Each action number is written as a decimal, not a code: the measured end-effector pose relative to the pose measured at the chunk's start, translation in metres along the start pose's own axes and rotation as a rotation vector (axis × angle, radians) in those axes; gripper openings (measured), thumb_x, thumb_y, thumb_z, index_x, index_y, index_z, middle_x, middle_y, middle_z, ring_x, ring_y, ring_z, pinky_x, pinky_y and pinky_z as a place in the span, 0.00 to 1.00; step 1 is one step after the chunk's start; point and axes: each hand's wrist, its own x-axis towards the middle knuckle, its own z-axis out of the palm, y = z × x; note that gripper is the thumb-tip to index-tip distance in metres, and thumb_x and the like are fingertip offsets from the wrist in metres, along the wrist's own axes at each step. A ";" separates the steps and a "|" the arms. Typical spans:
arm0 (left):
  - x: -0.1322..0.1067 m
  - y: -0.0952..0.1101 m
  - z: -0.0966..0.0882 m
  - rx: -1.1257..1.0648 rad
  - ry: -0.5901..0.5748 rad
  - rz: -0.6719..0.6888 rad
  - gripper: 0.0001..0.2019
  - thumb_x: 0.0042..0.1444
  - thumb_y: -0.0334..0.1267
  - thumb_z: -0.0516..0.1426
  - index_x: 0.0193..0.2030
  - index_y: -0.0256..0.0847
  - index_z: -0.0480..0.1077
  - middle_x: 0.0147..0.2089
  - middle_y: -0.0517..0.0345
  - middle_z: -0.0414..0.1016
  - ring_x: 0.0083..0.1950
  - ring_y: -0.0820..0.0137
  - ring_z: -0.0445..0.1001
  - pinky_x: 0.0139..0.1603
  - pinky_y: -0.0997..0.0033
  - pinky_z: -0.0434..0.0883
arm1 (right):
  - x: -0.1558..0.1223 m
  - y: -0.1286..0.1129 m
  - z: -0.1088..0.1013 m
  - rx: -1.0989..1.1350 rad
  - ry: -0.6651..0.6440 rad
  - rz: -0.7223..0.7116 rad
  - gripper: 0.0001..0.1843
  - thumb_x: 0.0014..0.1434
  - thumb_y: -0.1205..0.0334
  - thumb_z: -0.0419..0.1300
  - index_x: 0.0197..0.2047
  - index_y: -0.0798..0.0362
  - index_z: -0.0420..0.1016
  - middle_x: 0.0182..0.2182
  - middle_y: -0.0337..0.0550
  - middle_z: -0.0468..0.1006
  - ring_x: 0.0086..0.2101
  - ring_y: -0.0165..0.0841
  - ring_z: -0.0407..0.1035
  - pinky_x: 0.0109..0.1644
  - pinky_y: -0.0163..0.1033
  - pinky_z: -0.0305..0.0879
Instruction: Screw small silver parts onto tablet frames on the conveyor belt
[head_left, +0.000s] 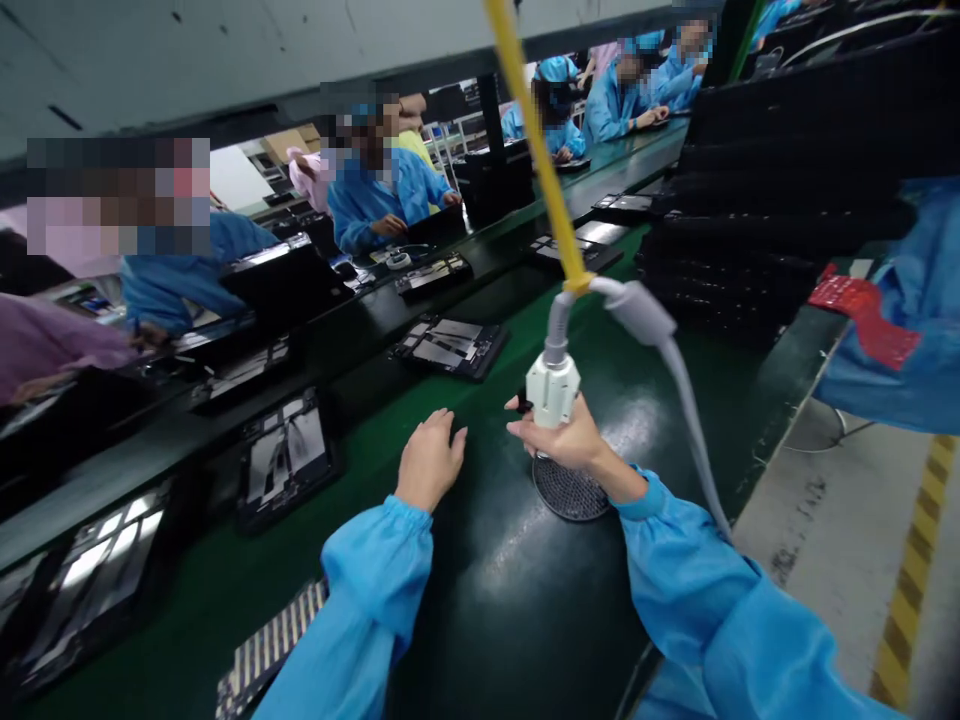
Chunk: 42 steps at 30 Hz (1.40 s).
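My right hand (pixel 566 440) is wrapped round a white electric screwdriver (pixel 553 390), held upright. The screwdriver hangs from a yellow strap (pixel 551 190), and a grey cable (pixel 679 370) loops down to the right. Its tip is hidden below my fist. Just under that hand lies a round black dish with a textured surface (pixel 571 492), partly covered. My left hand (pixel 431 460) hovers over or rests on the green table (pixel 510 590), fingers forward and thumb apart, holding nothing. Beyond it is an opened tablet-like device (pixel 450 345) with its inner parts showing.
More opened devices (pixel 289 450) line the left side. A striped tray-like piece (pixel 270 640) lies by my left sleeve. Tall black stacks (pixel 780 200) stand at right, near red material (pixel 866 315). A grey beam (pixel 225 60) crosses overhead. Co-workers in blue (pixel 390 200) sit opposite.
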 end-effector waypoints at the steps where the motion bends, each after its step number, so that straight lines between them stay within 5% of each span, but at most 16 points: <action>1: 0.016 0.005 0.004 0.012 -0.013 -0.006 0.20 0.62 0.40 0.49 0.54 0.28 0.68 0.59 0.37 0.69 0.62 0.56 0.67 0.62 0.60 0.63 | -0.002 -0.006 -0.003 0.019 0.008 -0.012 0.14 0.42 0.62 0.67 0.34 0.58 0.74 0.13 0.32 0.69 0.13 0.26 0.63 0.18 0.33 0.62; 9: 0.121 0.017 0.025 0.147 -0.045 -0.076 0.22 0.56 0.50 0.56 0.50 0.34 0.68 0.53 0.40 0.72 0.54 0.57 0.72 0.51 0.65 0.69 | -0.006 -0.015 -0.025 0.040 0.071 -0.035 0.13 0.45 0.63 0.65 0.36 0.58 0.74 0.13 0.31 0.67 0.14 0.26 0.62 0.18 0.34 0.63; 14: 0.124 -0.009 0.010 0.282 -0.104 -0.101 0.20 0.46 0.30 0.60 0.49 0.34 0.69 0.50 0.42 0.73 0.48 0.55 0.74 0.44 0.63 0.70 | -0.004 -0.008 -0.026 -0.021 0.049 -0.090 0.11 0.46 0.64 0.65 0.35 0.56 0.75 0.17 0.34 0.69 0.16 0.27 0.64 0.18 0.35 0.65; 17: 0.098 -0.024 -0.003 0.377 -0.020 -0.179 0.24 0.48 0.25 0.53 0.55 0.28 0.64 0.54 0.35 0.70 0.54 0.48 0.70 0.46 0.55 0.68 | -0.003 -0.008 -0.028 -0.032 0.038 -0.108 0.09 0.46 0.66 0.64 0.34 0.55 0.75 0.16 0.35 0.69 0.16 0.28 0.64 0.18 0.35 0.65; 20: 0.048 -0.029 -0.017 0.447 0.054 -0.216 0.22 0.51 0.27 0.49 0.55 0.27 0.64 0.51 0.37 0.72 0.52 0.49 0.71 0.46 0.53 0.66 | -0.004 -0.011 -0.030 -0.027 0.041 -0.093 0.10 0.46 0.66 0.65 0.34 0.56 0.75 0.16 0.35 0.69 0.16 0.28 0.65 0.19 0.36 0.65; 26: -0.124 0.005 -0.015 0.367 0.246 0.216 0.24 0.51 0.28 0.51 0.57 0.29 0.66 0.55 0.39 0.73 0.55 0.55 0.70 0.54 0.53 0.62 | -0.008 -0.021 -0.028 -0.033 0.056 -0.092 0.11 0.44 0.64 0.66 0.34 0.56 0.74 0.14 0.33 0.69 0.14 0.27 0.63 0.17 0.34 0.62; 30: -0.213 0.039 -0.001 0.198 0.307 0.233 0.21 0.55 0.35 0.54 0.56 0.35 0.67 0.55 0.45 0.75 0.56 0.55 0.70 0.55 0.54 0.60 | -0.014 -0.023 -0.019 -0.073 0.063 -0.115 0.12 0.45 0.63 0.67 0.35 0.54 0.74 0.13 0.32 0.70 0.14 0.28 0.65 0.18 0.35 0.66; 32: -0.229 0.044 -0.006 0.100 0.301 0.255 0.17 0.57 0.39 0.54 0.53 0.38 0.70 0.50 0.48 0.78 0.50 0.58 0.73 0.50 0.58 0.64 | -0.017 -0.024 -0.011 -0.087 0.056 -0.135 0.11 0.47 0.63 0.67 0.35 0.53 0.74 0.14 0.33 0.71 0.15 0.29 0.66 0.20 0.36 0.67; 35: -0.227 0.028 -0.026 -0.138 0.305 0.217 0.15 0.61 0.30 0.49 0.52 0.41 0.71 0.40 0.53 0.81 0.36 0.69 0.76 0.42 0.66 0.68 | -0.023 -0.025 0.005 -0.080 0.011 -0.159 0.11 0.48 0.63 0.68 0.35 0.52 0.74 0.14 0.33 0.71 0.15 0.29 0.66 0.20 0.37 0.67; 38: -0.214 -0.006 -0.044 -0.410 0.295 -0.199 0.17 0.62 0.33 0.49 0.56 0.42 0.69 0.36 0.55 0.80 0.32 0.71 0.76 0.33 0.71 0.70 | -0.031 -0.027 0.028 -0.065 -0.112 -0.131 0.11 0.49 0.61 0.67 0.36 0.52 0.73 0.13 0.32 0.70 0.15 0.30 0.66 0.19 0.37 0.66; 40: -0.207 -0.028 -0.046 -0.563 0.238 -0.448 0.14 0.60 0.41 0.53 0.49 0.41 0.74 0.39 0.52 0.80 0.37 0.68 0.77 0.28 0.73 0.70 | -0.037 -0.027 0.046 -0.050 -0.211 -0.083 0.12 0.49 0.61 0.67 0.37 0.53 0.73 0.14 0.32 0.70 0.16 0.30 0.67 0.19 0.37 0.67; 42: -0.204 -0.042 -0.039 -0.688 0.212 -0.526 0.12 0.55 0.45 0.57 0.37 0.41 0.78 0.43 0.50 0.79 0.42 0.64 0.77 0.29 0.73 0.70 | -0.043 -0.026 0.065 -0.047 -0.295 -0.034 0.13 0.48 0.61 0.67 0.37 0.54 0.74 0.15 0.33 0.71 0.16 0.29 0.67 0.20 0.37 0.67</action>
